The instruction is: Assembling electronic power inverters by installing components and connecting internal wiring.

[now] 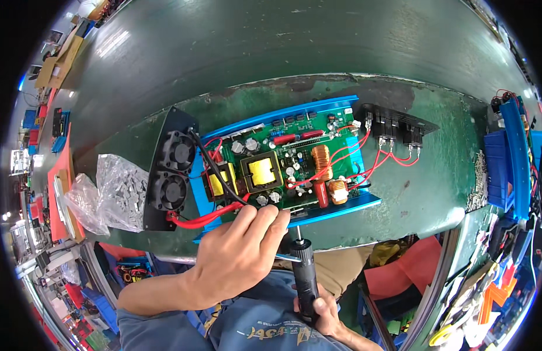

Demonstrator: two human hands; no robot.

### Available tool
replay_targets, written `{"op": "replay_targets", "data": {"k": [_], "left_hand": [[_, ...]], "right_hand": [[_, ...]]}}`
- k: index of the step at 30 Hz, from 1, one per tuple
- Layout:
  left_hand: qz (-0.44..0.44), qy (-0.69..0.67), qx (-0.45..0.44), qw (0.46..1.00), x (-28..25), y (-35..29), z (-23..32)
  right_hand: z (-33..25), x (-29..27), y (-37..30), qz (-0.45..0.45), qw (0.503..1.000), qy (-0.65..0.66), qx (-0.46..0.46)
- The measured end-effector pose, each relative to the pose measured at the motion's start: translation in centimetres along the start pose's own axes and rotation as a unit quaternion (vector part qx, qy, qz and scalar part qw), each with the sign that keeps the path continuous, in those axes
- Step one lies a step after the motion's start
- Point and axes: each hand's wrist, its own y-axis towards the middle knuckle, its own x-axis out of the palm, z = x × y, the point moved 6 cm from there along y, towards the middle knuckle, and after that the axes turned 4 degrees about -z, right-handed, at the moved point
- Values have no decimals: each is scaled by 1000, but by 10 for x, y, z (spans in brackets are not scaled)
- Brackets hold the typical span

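Note:
A green circuit board [294, 158] lies in a blue metal housing [335, 212] on the bench before me. My left hand [239, 248] is closed at the housing's near edge, fingertips bent down over it. From under that hand sticks out a thin bluish strip [287, 257]; most of it is hidden. My right hand [325, 313] grips a black electric screwdriver [305, 275] from below. Its bit points up at the near side wall of the housing, and I cannot tell whether a screw is on it. Red wires join the board to a black end panel with sockets [394, 130] at the right.
Left of the housing stands a black panel with two fans [176, 155], wired to the board. Beside it lies a clear plastic bag of small grey parts [122, 190]. Small metal parts [477, 187] and a blue bin [498, 169] are at the far right. The green bench [423, 202] carries these.

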Motion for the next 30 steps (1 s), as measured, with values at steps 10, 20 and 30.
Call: {"op": "replay_targets", "data": {"k": [10,20,30], "left_hand": [[-17,-25,50,998,-1,5,-1],[9,-54,33,998,0,9,-1],[157,-158,-358,907,8,-120,-41]], "right_hand": [[1,-2,2,1,1000,12,17],[7,1,2,-124,970,208,33],[18,-58,-18,95,984,-17,-147]]}}
